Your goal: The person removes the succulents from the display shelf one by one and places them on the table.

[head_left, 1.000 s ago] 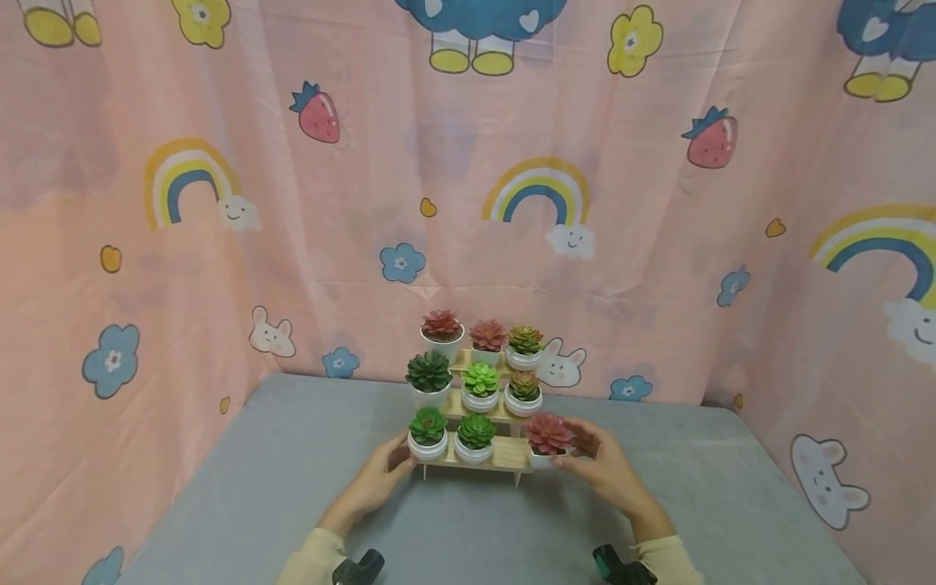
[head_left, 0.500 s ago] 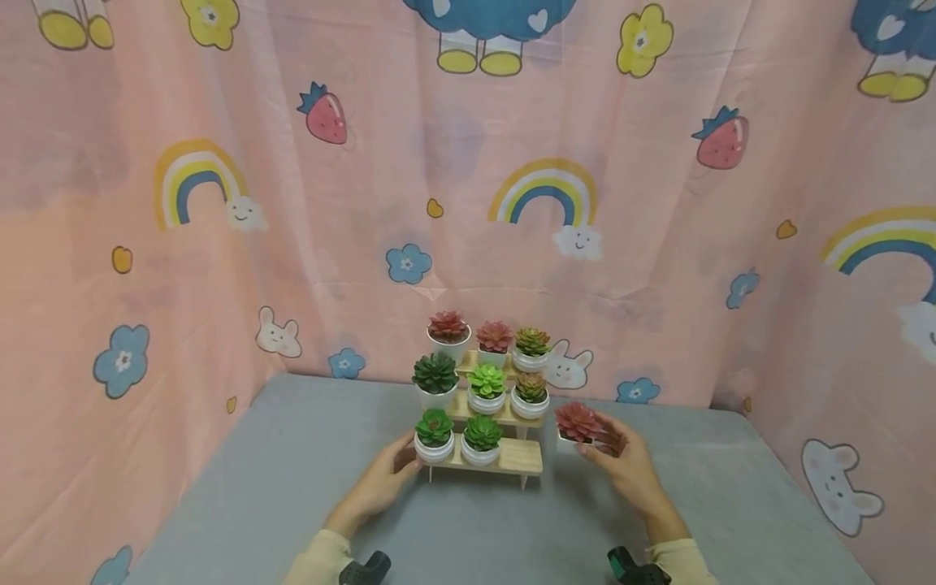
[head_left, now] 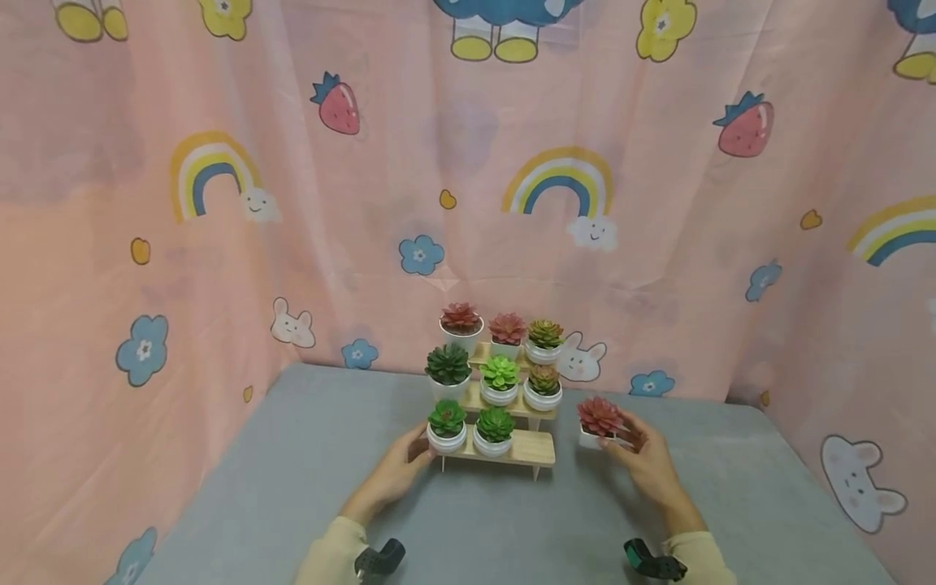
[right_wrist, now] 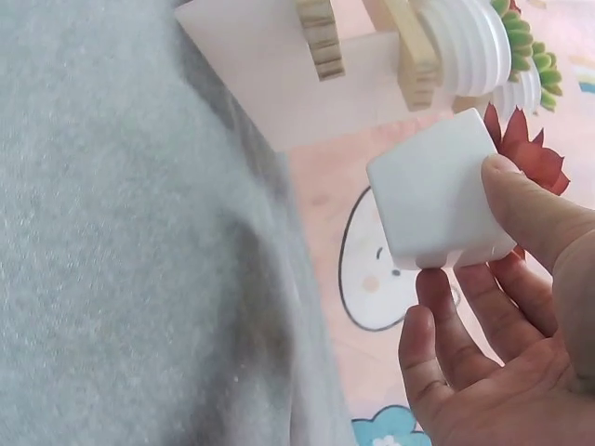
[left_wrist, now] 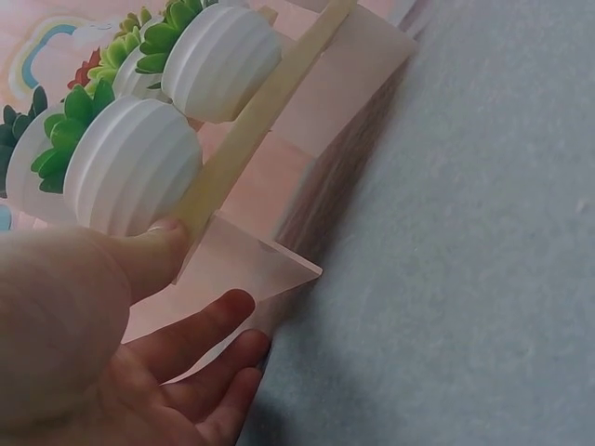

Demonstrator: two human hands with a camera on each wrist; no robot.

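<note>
A three-step wooden plant stand (head_left: 532, 447) with pale, translucent side supports bears several potted succulents. At its lower left end, my left hand (head_left: 397, 470) holds the edge of the bottom step, beside a white ribbed pot with a green succulent (head_left: 446, 418). In the left wrist view, the thumb (left_wrist: 153, 255) lies against the wooden board and several fingers extend below it. Right of the stand, my right hand (head_left: 651, 463) grips a red succulent (head_left: 600, 416) in a square white pot (right_wrist: 432, 195), thumb on one side and fingers underneath and behind. The pot is tilted in the right wrist view.
Another green succulent (head_left: 494, 424) shares the bottom step, whose right end is bare wood. More succulents fill the middle and top steps. The stand is on a grey cloth-covered table (head_left: 307, 455), with a pink patterned curtain (head_left: 366, 203) behind.
My right hand has carried the red succulent off the bottom step's right end and out to the right. The left hand stays at the stand. The whole head view has shifted slightly.
</note>
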